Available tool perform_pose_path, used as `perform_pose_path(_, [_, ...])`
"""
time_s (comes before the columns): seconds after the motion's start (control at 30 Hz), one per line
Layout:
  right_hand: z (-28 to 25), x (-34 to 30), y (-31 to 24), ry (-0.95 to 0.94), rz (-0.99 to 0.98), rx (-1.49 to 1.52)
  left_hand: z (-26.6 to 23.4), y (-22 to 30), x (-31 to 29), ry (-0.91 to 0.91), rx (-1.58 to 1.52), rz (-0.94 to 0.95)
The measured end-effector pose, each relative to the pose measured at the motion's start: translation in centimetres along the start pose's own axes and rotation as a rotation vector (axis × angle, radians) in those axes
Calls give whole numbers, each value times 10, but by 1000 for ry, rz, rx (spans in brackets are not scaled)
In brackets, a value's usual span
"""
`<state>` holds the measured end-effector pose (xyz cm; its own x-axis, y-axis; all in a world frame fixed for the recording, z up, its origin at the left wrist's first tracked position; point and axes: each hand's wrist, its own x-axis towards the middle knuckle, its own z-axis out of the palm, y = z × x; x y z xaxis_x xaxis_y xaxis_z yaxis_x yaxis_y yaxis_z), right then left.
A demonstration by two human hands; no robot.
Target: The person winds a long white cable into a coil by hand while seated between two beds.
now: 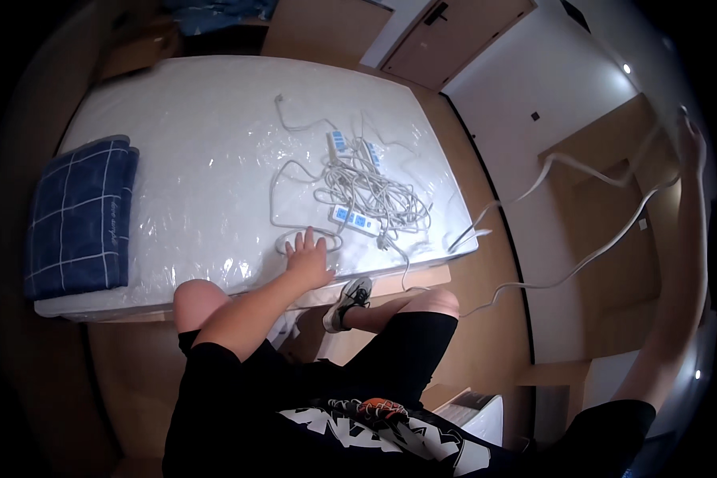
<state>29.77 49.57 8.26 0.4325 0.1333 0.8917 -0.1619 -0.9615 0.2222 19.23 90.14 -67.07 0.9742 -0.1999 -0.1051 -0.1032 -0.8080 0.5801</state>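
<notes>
Left hand (309, 261) spread on a mattress (207, 175) near tangled cords (372, 190). Right hand (690, 131), raised high, grips a cable (526, 284).

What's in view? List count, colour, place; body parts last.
Plastic-wrapped mattress: one, white, centre
Folded check-patterned bedding: one, navy, mattress's left end
Tangled sheathed cables: several, pale grey, mattress's right half, some lifted
Rectangular power strips: at least three, white-and-blue, among cables
Crumpled cloth: one, blue, top
Wooden door: one, light brown, top right
Smooth floor: one, brown, around mattress
Box-like object: one, white-and-brown, lower right
Laced sneaker: one, grey-and-black, below mattress, worn
Left hand: one, bare, spread, mattress's near edge
Right hand: one, bare, raised far right, holding cables
</notes>
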Motion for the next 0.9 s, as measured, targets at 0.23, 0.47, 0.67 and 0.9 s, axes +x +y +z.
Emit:
perform_pose_path(0.23, [129,-126,-5,-232,201,289,16,-28,3,-83,171,-248])
perform_pose_path(0.47, [371,-303,-145,-299,672,1076,16,-57,51,-64,28,-394])
perform_pose_path(0.67, [529,-465,-332,-823,279,1216,4,-35,74,-44,-72,-80])
perform_pose_path(0.9, [556,-545,-490,-1231,-584,947,-18,-59,97,-20,-133,0])
